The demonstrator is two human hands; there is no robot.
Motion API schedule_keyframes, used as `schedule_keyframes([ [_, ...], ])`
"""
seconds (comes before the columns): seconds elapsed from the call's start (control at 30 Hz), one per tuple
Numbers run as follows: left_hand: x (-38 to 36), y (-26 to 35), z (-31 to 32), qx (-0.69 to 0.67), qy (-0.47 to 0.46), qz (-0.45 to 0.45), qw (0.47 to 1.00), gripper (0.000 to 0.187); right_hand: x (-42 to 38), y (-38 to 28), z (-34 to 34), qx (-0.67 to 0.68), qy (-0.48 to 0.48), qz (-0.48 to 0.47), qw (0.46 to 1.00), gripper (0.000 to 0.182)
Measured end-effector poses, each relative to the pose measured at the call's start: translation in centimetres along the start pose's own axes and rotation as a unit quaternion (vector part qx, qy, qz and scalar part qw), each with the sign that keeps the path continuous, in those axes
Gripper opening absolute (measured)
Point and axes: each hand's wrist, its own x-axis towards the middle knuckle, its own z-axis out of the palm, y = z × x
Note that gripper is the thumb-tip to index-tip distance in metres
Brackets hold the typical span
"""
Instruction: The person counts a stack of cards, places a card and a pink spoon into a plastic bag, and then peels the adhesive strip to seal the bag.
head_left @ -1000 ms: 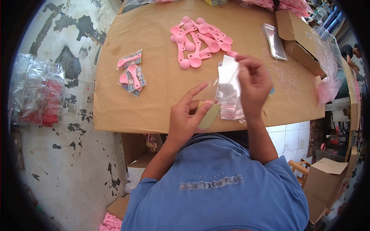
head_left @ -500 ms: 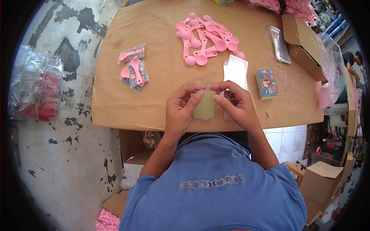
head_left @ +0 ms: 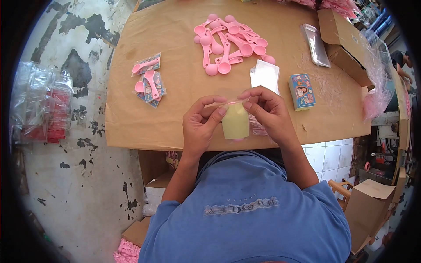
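Observation:
My left hand point(head_left: 202, 125) and my right hand point(head_left: 269, 111) pinch the two upper corners of a clear plastic bag near the table's front edge. Inside the bag is a pale yellow-green card point(head_left: 236, 122), with a bit of pink showing above and below it. Beyond my right hand lies a stack of clear bags point(head_left: 265, 75). A pile of pink spoons point(head_left: 224, 56) sits farther back. Packed spoons with printed cards point(head_left: 151, 83) lie at the left of the table.
A blue printed card stack point(head_left: 302, 92) lies to the right. Behind it are a plastic-wrapped pack point(head_left: 316, 46) and an open cardboard box point(head_left: 344, 48). Bags hang or lie at far left point(head_left: 57, 105). Part of another person point(head_left: 400, 61) shows at the right edge.
The card and bag now face the camera more fully, with my hands slightly farther apart. The whole view has shifted a little.

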Motion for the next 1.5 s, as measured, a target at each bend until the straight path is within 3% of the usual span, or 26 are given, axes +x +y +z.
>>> schedule_keyframes([
  [0.13, -0.4, -0.9, -1.4, -0.003, -0.035, 0.059, 0.998, 0.006, -0.5, -0.8, 0.6, 0.019, 0.002, 0.002, 1.0, 0.012],
  [0.4, -0.4, -0.5, -2.4, -0.039, -0.078, 0.082, 0.993, 0.009, -0.4, -0.8, 1.0, -0.062, -0.021, -0.116, 0.991, 0.012],
  [0.53, -0.9, -0.9, -3.2, -0.033, -0.062, 0.062, 0.996, 0.011, -0.6, -0.7, 1.4, -0.114, -0.01, -0.062, 0.991, 0.01],
  [0.63, -0.8, -0.2, -1.8, -0.04, -0.001, 0.052, 0.998, 0.023, -0.4, -0.4, 1.8, -0.081, 0.006, -0.068, 0.994, 0.018],
  [0.77, -1.1, 1.6, -1.9, -0.037, -0.068, -0.02, 0.997, 0.04, -0.4, -0.8, 2.0, -0.047, 0.017, -0.078, 0.996, 0.022],
  [0.87, -1.0, 0.6, -2.8, 0.085, -0.067, 0.031, 0.994, 0.039, -0.1, -0.5, 1.2, -0.075, 0.053, -0.129, 0.987, 0.019],
  [0.93, -0.6, 1.3, -3.6, 0.192, -0.02, 0.096, 0.976, 0.036, -0.1, -0.9, 0.1, -0.186, 0.087, -0.168, 0.964, 0.017],
  [1.0, 0.5, 1.7, -5.2, 0.266, 0.042, 0.207, 0.94, 0.032, -0.5, -3.2, -1.5, -0.382, 0.114, -0.194, 0.896, 0.015],
  [1.03, 1.1, 2.1, -6.2, 0.301, 0.072, 0.262, 0.914, 0.03, -1.0, -4.4, -1.4, -0.423, 0.112, -0.129, 0.89, 0.014],
  [1.17, 1.9, 4.1, -8.8, 0.345, 0.149, 0.226, 0.899, 0.041, -2.5, -3.2, -2.7, -0.55, 0.059, -0.098, 0.827, 0.025],
  [1.23, 2.3, 3.7, -9.9, 0.311, 0.189, 0.221, 0.905, 0.05, -2.9, -2.3, -2.8, -0.573, 0.062, -0.088, 0.813, 0.025],
  [1.33, 1.4, 2.7, -8.6, 0.3, 0.224, 0.231, 0.898, 0.044, -3.1, -1.0, -3.2, -0.567, 0.065, -0.062, 0.819, 0.024],
  [1.43, 0.3, 1.2, -5.5, 0.27, 0.136, 0.188, 0.934, 0.033, -2.8, -0.1, -3.5, -0.545, 0.067, -0.062, 0.833, 0.019],
  [1.5, -0.1, 0.5, -3.0, 0.206, 0.081, 0.094, 0.971, 0.024, -2.5, -0.2, -3.3, -0.542, 0.077, -0.087, 0.832, 0.015],
])
